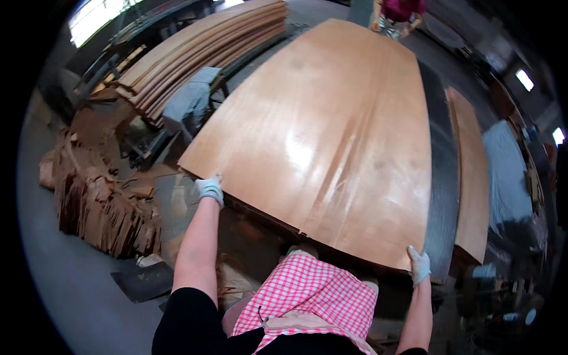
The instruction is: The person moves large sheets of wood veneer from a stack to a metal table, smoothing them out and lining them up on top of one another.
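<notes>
A large, thin tan wood veneer sheet (284, 112) stretches away from me over a stack, its surface glossy with a few darker streaks near the middle. My left hand (210, 189), in a pale glove, grips the sheet's near edge close to its left corner. At the near right corner my right hand (419, 265), gloved too, holds the same edge with the thumb on top. The fingers under the edge are hidden on both sides. A small nick shows in the near edge between my hands.
Past the far end stands a person in a dark red top (402, 9). A dark board surface (441, 177) runs along the sheet's right side, beside another wood stack (471, 177). Curved stacked boards (207, 56) lie at far left; broken veneer scraps (100, 201) are heaped at left.
</notes>
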Demonstrator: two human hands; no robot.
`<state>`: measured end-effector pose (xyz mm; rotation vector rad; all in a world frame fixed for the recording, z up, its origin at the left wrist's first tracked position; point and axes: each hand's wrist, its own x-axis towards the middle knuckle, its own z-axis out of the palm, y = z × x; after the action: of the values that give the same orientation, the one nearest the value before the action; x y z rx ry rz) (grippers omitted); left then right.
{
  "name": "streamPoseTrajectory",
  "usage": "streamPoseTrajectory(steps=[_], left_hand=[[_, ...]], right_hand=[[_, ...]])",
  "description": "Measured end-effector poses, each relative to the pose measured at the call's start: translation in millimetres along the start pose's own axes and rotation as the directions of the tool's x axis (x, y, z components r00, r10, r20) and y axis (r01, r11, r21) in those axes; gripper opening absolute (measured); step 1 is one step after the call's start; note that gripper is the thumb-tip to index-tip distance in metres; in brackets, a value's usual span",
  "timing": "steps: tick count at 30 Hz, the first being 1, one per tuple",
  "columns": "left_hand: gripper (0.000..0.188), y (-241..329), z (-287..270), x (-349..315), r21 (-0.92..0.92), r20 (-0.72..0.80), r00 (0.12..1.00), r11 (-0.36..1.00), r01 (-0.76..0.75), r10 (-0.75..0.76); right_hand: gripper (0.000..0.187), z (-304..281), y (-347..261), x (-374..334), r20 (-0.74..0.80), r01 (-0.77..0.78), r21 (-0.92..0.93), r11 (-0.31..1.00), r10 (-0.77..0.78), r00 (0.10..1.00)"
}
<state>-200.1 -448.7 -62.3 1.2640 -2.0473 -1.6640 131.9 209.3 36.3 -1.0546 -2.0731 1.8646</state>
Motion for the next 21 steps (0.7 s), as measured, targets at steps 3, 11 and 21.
streamPoseTrajectory(steps=[3, 11, 21], left_hand=[[0.063, 3, 1, -7, -0.025, 0.056, 0.997, 0.998, -0.058, 0.06], [0.058, 17, 28, -235, 0.031, 0.674, 0.543, 0.715, -0.698, 0.501], [0.062, 17, 69, -318, 0.269, 0.892, 0.438, 0.651, -0.71, 0.109]], right_hand=[[0.061, -17, 31, 12, -0.136, -0.058, -0.376, 0.925, 0.007, 0.991], [0.085, 77, 13, -47, 0.233, 0.432, -0.803, 0.411, -0.451, 0.862], [0.1, 137, 12, -70, 0.368, 0.541, -0.747, 0.386, -0.437, 0.82]])
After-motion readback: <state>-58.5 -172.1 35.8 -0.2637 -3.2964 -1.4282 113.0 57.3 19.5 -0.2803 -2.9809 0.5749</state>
